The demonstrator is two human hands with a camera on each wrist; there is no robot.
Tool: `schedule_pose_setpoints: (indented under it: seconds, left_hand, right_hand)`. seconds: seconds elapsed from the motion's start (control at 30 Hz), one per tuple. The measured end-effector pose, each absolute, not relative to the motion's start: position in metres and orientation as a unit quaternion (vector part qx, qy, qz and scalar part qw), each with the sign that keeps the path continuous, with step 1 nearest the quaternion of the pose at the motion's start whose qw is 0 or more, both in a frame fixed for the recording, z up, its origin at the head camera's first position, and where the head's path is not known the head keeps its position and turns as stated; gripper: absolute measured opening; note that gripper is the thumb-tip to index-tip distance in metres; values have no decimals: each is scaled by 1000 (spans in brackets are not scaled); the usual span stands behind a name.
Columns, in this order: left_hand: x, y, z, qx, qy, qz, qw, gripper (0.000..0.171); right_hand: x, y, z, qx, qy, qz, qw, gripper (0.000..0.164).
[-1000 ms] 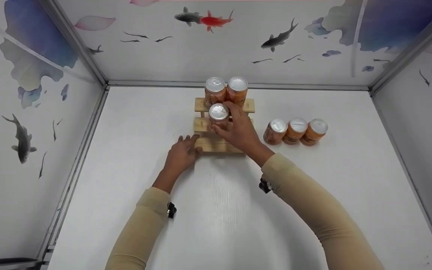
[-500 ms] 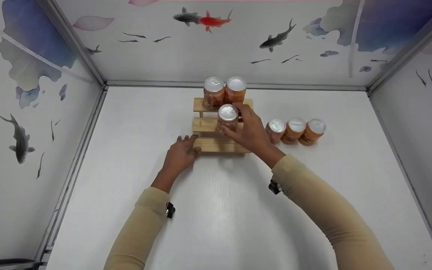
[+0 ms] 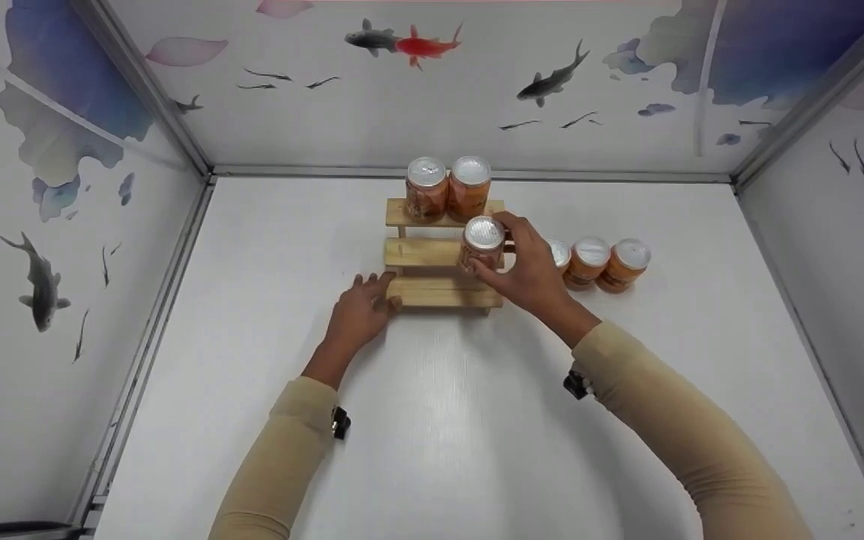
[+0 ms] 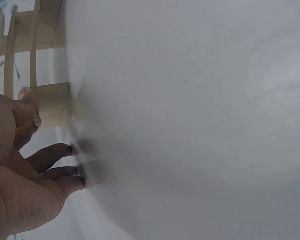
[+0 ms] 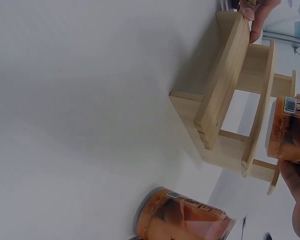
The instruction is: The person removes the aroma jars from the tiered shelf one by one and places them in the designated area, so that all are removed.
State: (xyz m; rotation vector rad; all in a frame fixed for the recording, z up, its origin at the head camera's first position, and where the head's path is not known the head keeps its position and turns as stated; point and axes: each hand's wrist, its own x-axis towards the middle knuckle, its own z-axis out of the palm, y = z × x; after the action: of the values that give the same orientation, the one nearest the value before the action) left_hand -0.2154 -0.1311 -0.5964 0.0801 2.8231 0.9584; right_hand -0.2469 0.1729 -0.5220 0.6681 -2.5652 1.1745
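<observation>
My right hand (image 3: 533, 266) grips an orange can (image 3: 482, 241) with a silver lid, thumb in front and fingers behind. The can is upright over the right part of the middle step of a three-step wooden rack (image 3: 439, 291). In the right wrist view the same can (image 5: 290, 132) shows its barcode beside the middle board. At the rack's left end my left hand (image 3: 361, 309) holds the lowest step's corner between thumb and index finger. Its other fingers (image 4: 65, 172) reach down to the table. Two similar cans (image 3: 426, 199) stand side by side on the top step.
Three more orange cans (image 3: 589, 262) stand in a row on the white table (image 3: 432, 420) right of the rack; my right hand partly covers the leftmost. Printed panels (image 3: 289, 127) with fish pictures enclose the table at the back and sides.
My right hand has carried the can rightward along the middle step, from its left half to its right end. The left hand stays at the rack's corner.
</observation>
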Motion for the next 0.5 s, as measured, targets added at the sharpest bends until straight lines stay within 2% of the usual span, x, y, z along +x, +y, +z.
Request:
schedule_pose_setpoints:
  seconds: [0.5]
  left_hand:
    - [-213, -132, -594, 29, 938, 338, 72, 57]
  right_hand:
    - [-236, 213, -528, 186, -894, 382, 140, 77]
